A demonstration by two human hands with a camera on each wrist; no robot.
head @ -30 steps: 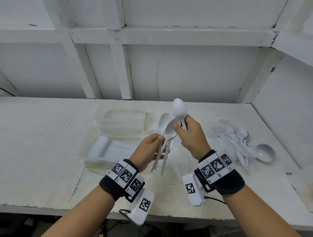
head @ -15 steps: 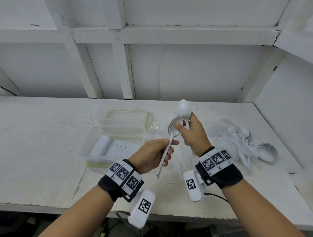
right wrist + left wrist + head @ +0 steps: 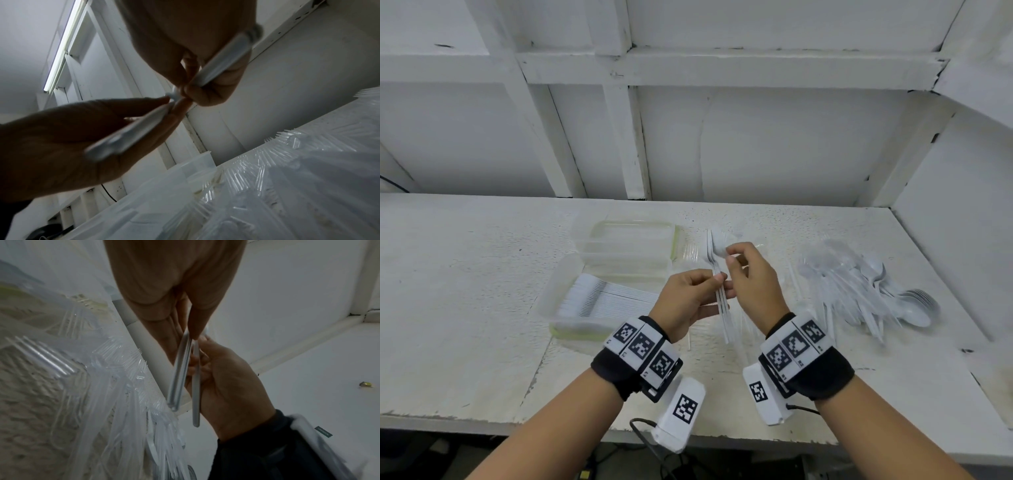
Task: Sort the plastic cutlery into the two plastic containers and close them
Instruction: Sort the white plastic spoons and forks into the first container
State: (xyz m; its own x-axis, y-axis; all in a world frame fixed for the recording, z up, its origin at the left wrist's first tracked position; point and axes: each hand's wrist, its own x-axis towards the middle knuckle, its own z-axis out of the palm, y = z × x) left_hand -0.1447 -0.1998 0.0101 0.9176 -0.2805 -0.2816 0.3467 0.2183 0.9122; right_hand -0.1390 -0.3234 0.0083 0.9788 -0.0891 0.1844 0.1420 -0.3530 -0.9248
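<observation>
A small stack of white plastic spoons (image 3: 717,274) hangs over the table between both hands, bowls up. My left hand (image 3: 719,282) pinches the handles at their middle. At the bowl end, thumb and finger of my right hand (image 3: 731,257) pinch the spoons. In the left wrist view the spoon handles (image 3: 180,373) fan slightly apart below my left hand (image 3: 191,331). The near clear container (image 3: 551,308) holds a tight row of white cutlery. The far container (image 3: 633,226) looks empty.
A loose pile of white spoons (image 3: 866,291) lies on the table to the right. Clear plastic forks (image 3: 123,363) lie spread under and in front of my hands. A white wall rises behind the table and at its right end.
The right hand has come down from holding one spoon upright and brought it against the spoons in the left hand. Both hands are now lower and closer together.
</observation>
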